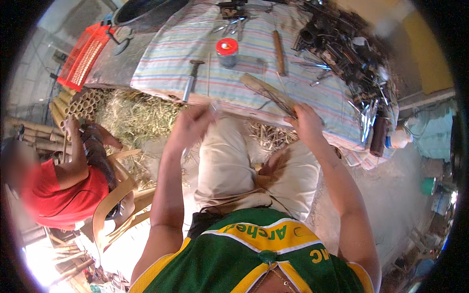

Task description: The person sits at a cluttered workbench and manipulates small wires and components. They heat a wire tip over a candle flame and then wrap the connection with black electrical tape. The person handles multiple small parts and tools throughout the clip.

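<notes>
Head view: striped cloth (163, 63) spreads across the upper frame, dark tools (337, 49) heaped at upper right, stripes showing between hammer (192, 75) and left edge. Right hand (308, 123), right of centre, curls around a wooden strip (261, 87) at the near edge; below the hammer, the left hand (194, 122) blurs, openness and hold impossible to tell.

- Jersey (215, 263): dark green, sleeveless, yellow at the shoulders with white edging
- Chest band (254, 229): yellow, white-bordered, green lettering
- Collar (289, 271): yellow, edged white, a round green badge (267, 257) at its point
- Necklace (270, 266): thin chain
- Trousers (222, 161): loose, cream
- Left hand (194, 119), right hand (309, 122), arms (168, 188): bare
</notes>
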A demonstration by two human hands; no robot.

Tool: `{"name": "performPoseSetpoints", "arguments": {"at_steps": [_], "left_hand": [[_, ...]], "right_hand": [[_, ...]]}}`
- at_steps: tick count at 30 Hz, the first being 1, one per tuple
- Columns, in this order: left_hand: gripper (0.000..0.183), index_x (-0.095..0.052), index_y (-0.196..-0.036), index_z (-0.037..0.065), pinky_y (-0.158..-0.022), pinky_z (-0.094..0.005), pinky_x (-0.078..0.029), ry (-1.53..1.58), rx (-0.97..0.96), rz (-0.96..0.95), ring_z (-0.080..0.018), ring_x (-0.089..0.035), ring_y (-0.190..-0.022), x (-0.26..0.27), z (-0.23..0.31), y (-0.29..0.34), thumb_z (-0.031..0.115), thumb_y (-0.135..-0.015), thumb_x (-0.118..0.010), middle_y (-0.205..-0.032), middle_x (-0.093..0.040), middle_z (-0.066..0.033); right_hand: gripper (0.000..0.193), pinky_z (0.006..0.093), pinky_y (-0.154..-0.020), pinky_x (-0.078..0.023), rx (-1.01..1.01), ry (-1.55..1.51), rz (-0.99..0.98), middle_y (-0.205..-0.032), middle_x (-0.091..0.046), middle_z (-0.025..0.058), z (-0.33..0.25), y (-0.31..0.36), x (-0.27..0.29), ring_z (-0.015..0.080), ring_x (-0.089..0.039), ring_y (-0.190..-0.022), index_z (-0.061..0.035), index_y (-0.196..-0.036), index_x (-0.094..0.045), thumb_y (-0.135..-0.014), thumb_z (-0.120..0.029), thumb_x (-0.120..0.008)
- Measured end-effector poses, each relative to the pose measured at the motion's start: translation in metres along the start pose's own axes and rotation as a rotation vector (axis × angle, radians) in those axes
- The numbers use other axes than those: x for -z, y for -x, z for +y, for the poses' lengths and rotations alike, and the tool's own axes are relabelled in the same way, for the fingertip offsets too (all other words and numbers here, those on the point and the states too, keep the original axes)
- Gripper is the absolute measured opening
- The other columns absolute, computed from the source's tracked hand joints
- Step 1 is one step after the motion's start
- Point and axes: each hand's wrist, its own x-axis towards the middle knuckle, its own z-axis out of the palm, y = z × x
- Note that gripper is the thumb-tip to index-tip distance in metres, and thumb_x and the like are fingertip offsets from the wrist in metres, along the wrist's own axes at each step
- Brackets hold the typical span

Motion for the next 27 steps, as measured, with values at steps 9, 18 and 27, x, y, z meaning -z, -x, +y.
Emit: {"name": "performPoseSetpoints", "arguments": {"at_steps": [9,18,27], "left_hand": [[0.032,-0.060,-0.109,-0.011,-0.056,-0.0367,-0.054,-0.231,-0.040,0.204,-0.0235,-0.065,-0.059,0.030,-0.023,-0.169,0.012,-0.087,-0.066,-0.073,-0.065,-0.0155],[0.035,-0.063,-0.115,-0.002,-0.078,-0.0392,-0.053,-0.529,-0.466,0.108,-0.0342,-0.066,-0.089,-0.041,-0.004,-0.098,0.016,-0.086,-0.069,-0.105,-0.066,-0.0211],[0.054,-0.052,-0.130,0.003,-0.098,-0.0460,-0.043,-0.631,-0.802,-0.128,-0.0395,-0.051,-0.118,-0.146,0.002,-0.085,0.023,-0.084,-0.071,-0.119,-0.059,-0.0215]], "right_hand": [[0.029,0.0468,-0.078,-0.047,-0.025,-0.161,-0.111,-0.089,-0.059,0.0168,0.005,-0.004,0.006,0.0382,-0.057,-0.094,-0.0019,-0.088,-0.063,-0.080,-0.028,-0.074],[0.022,0.0478,-0.076,-0.046,0.084,-0.308,-0.053,-0.088,-0.061,0.0205,0.019,-0.003,0.005,0.0415,-0.057,-0.087,0.0006,-0.093,-0.060,-0.089,-0.021,-0.064],[0.018,0.0424,-0.076,-0.048,0.159,-0.285,-0.050,-0.091,-0.064,0.0192,0.031,-0.027,0.035,0.0355,-0.062,-0.086,0.0039,-0.098,-0.063,-0.091,-0.013,-0.061]]}}
